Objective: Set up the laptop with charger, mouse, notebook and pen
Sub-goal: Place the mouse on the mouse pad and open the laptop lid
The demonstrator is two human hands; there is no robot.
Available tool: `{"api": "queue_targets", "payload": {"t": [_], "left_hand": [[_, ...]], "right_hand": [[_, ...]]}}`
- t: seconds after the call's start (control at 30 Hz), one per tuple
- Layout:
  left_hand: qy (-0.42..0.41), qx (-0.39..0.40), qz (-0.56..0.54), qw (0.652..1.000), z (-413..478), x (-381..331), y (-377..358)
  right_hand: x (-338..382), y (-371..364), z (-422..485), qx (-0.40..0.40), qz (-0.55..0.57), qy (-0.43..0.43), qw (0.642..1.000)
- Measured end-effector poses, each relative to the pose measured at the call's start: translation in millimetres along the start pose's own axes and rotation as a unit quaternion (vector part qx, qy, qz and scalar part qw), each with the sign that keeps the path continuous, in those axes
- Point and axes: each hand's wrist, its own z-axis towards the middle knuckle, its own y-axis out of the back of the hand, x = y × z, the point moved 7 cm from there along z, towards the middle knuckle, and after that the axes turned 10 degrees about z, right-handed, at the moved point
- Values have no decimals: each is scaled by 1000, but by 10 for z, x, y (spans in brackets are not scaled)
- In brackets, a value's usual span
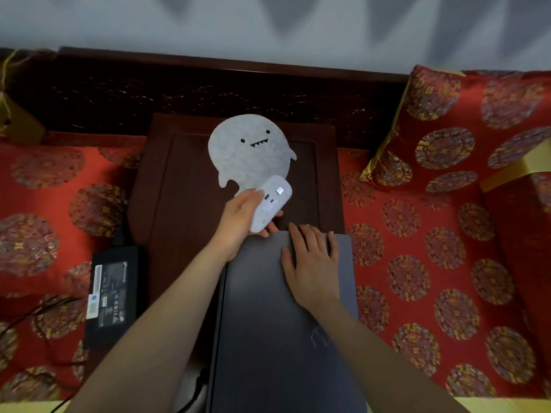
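Note:
A closed dark grey laptop (277,323) lies on a small dark wooden table (179,204) in front of me. My right hand (313,263) rests flat on the lid near its far edge, fingers spread. Just beyond the laptop's far left corner, my left hand (241,219) holds a white mouse (269,202) turned underside up. With it the hand also pinches a grey ghost-shaped mouse pad (247,150), lifted over the table. The black charger brick (111,293) lies to the left on the red cushion, its cable (35,311) trailing left. No notebook or pen is in view.
Red patterned cushions (432,278) flank the table on both sides, and a red pillow (465,123) leans at the back right. A dark carved wooden backrest (208,90) runs behind the table. A black cable (199,386) hangs near the laptop's near left edge.

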Motion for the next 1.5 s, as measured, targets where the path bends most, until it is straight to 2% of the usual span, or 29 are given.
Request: {"api": "queue_targets", "payload": {"t": [0.07,0.13,0.17,0.2,0.37,0.57,0.73,0.93,1.17,1.5], "left_hand": [[-17,12,26,999,-87,-30,-31],[-33,25,49,998,-223,-67,-70],[-40,30,60,997,-296,-79,-81],[-43,36,70,996,-374,-84,-97],[-65,51,93,992,-566,-145,-154],[-73,25,126,989,-572,-235,-90],[-72,5,152,986,-517,-277,-78],[-54,-7,165,985,-427,-293,-49],[25,-31,159,986,-343,-217,-40],[65,-38,161,984,-259,-106,1]], "right_hand": [[-50,95,-2,-15,126,-21,992],[-167,341,-5,-64,325,-90,939],[-206,474,3,-91,387,-116,910],[-201,611,16,-106,411,-122,897],[35,777,168,-43,355,-73,931],[216,873,315,-21,298,-21,954],[338,822,433,0,197,-6,980],[366,762,564,20,143,-12,989],[411,551,658,60,86,1,994],[369,426,753,99,93,4,991]]}}
